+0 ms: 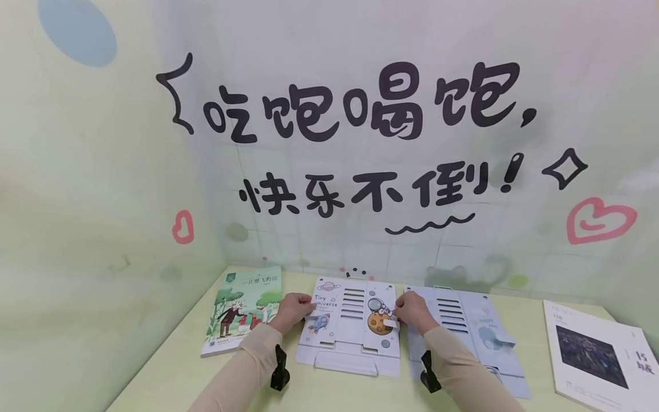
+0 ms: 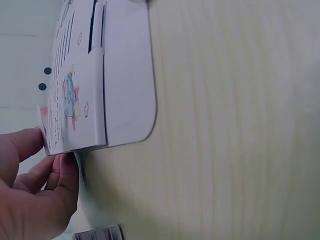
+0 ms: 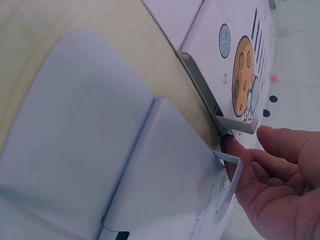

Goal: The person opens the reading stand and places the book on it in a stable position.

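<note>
A white book stand [image 1: 355,332] printed "Tiny universe", with a planet and an astronaut, leans tilted back in the middle of the table. My left hand [image 1: 294,312] holds its left edge. In the left wrist view, the thumb is at the side clip and the fingers [image 2: 62,172] reach behind the panel. At the right edge, my right hand [image 1: 414,313] grips with the thumb in front and the index finger behind, beside the white clip [image 3: 235,123]. A second, pale blue book stand [image 1: 476,315] stands close by on the right, partly hidden under the right forearm.
On the left lies a green illustrated book [image 1: 237,315], next to the left forearm. A white magazine [image 1: 592,355] with a dark cover picture lies at the right. Behind the pale yellow table [image 1: 170,372] rises a wall [image 1: 319,46] with large black lettering.
</note>
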`<state>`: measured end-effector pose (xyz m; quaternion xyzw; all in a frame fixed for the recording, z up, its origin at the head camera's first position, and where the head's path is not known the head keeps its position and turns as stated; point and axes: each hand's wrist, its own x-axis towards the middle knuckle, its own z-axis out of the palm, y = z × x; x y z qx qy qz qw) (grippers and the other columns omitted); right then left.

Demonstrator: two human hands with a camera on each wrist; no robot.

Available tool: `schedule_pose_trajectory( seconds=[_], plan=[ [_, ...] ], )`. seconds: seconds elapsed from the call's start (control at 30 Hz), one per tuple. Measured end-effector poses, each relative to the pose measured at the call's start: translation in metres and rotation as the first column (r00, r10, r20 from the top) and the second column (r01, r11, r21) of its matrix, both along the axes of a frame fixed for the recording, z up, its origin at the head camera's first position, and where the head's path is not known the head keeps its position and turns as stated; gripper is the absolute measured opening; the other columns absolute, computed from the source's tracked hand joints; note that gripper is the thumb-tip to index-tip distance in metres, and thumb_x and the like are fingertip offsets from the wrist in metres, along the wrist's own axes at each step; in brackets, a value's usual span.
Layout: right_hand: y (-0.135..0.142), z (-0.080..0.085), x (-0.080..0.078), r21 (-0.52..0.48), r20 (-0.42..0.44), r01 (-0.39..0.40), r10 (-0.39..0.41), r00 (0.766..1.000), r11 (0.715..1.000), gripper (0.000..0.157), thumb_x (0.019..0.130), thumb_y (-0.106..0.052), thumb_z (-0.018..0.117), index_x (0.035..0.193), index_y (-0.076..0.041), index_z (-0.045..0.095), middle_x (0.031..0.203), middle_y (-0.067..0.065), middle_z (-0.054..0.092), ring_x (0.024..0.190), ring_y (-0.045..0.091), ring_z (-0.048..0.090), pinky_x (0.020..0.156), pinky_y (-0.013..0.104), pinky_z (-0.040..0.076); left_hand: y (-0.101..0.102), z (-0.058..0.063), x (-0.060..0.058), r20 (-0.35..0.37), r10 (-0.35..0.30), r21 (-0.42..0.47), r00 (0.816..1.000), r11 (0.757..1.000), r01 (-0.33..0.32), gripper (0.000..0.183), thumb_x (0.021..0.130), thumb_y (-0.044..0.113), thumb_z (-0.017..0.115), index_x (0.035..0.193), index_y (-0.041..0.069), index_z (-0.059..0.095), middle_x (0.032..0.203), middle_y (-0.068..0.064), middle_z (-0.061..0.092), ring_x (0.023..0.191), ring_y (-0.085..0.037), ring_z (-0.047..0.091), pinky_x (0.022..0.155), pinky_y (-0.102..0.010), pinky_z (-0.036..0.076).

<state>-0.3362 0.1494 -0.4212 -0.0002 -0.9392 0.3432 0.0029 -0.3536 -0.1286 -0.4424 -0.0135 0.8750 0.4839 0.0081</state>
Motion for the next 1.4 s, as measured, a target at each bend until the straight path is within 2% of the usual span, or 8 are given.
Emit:
schedule_pose_trajectory(
  seconds=[0.17,0.3,0.43,0.6,0.8,0.9,1.07,1.4],
  plan=[
    [0.002,0.000,0.001,-0.039,0.003,0.009,-0.009,1.000,0.999,0.006,0.082,0.002,0.063,0.079,0.006,0.065,0.067,0.005,0.060,0.061,0.013,0.054,0.055,0.023,0.042,0.000,-0.004,-0.003,-0.023,0.018,0.076,1.000,0.997,-0.016,0.036,0.084,0.004,0.066,0.116,-0.011,0.059,0.107,-0.022,0.063,0.088,-0.023,0.062,0.072,-0.029,0.052],
    [0.003,0.001,0.001,-0.077,0.003,0.024,-0.024,1.000,0.997,0.013,0.084,0.003,0.061,0.093,0.011,0.066,0.078,0.012,0.066,0.067,0.015,0.059,0.061,0.027,0.047,0.000,-0.007,-0.003,-0.080,0.016,0.092,0.997,0.996,-0.009,0.036,0.082,0.004,0.069,0.115,-0.009,0.061,0.098,-0.015,0.063,0.083,-0.018,0.058,0.069,-0.026,0.050],
    [0.004,0.002,0.003,-0.131,0.004,0.038,-0.038,0.999,0.991,0.021,0.084,0.004,0.061,0.103,0.013,0.063,0.088,0.018,0.067,0.074,0.019,0.063,0.067,0.032,0.051,0.004,-0.004,-0.001,-0.038,0.063,0.111,0.997,0.992,-0.059,0.042,0.081,-0.001,0.066,0.121,-0.010,0.057,0.104,-0.018,0.062,0.092,-0.023,0.058,0.079,-0.033,0.051],
    [0.004,-0.001,0.003,-0.185,-0.012,0.055,-0.058,0.998,0.981,0.030,0.084,0.003,0.060,0.111,0.014,0.059,0.101,0.024,0.065,0.085,0.025,0.064,0.076,0.036,0.053,0.007,0.000,0.003,-0.034,0.083,0.112,0.996,0.991,-0.079,0.042,0.082,-0.004,0.065,0.122,-0.010,0.055,0.102,-0.017,0.061,0.090,-0.022,0.057,0.076,-0.030,0.050],
    [0.005,-0.003,0.003,-0.255,-0.020,0.083,-0.091,0.996,0.963,0.033,0.084,0.002,0.060,0.114,0.013,0.057,0.091,0.017,0.062,0.079,0.020,0.058,0.067,0.029,0.050,0.006,0.000,0.004,-0.091,0.089,0.164,0.992,0.984,-0.074,0.041,0.080,-0.008,0.064,0.119,-0.010,0.055,0.098,-0.015,0.059,0.087,-0.021,0.055,0.074,-0.027,0.048],
    [0.005,-0.002,0.004,-0.325,-0.015,0.100,-0.110,0.994,0.940,0.030,0.084,0.003,0.060,0.113,0.012,0.057,0.087,0.013,0.059,0.076,0.018,0.054,0.063,0.025,0.046,0.006,0.002,0.006,-0.107,0.093,0.186,0.990,0.980,-0.072,0.040,0.080,-0.009,0.063,0.119,-0.009,0.054,0.098,-0.015,0.057,0.088,-0.021,0.054,0.075,-0.029,0.048],
    [0.004,0.002,0.010,-0.420,-0.041,0.091,-0.119,0.992,0.903,0.028,0.083,0.006,0.060,0.110,0.009,0.054,0.084,0.010,0.053,0.074,0.017,0.050,0.061,0.023,0.044,0.007,0.007,0.010,-0.130,0.095,0.219,0.987,0.974,-0.065,0.039,0.082,-0.009,0.061,0.120,-0.008,0.053,0.100,-0.015,0.057,0.091,-0.022,0.053,0.077,-0.028,0.046],
    [0.002,0.003,0.017,-0.500,-0.094,0.059,-0.122,0.988,0.864,0.027,0.083,0.008,0.059,0.109,0.005,0.051,0.085,0.010,0.052,0.074,0.017,0.049,0.060,0.023,0.048,0.006,0.014,0.019,-0.128,0.111,0.273,0.986,0.959,-0.073,0.039,0.084,-0.008,0.059,0.122,-0.004,0.052,0.108,-0.015,0.056,0.095,-0.023,0.052,0.081,-0.029,0.046]
  ],
)
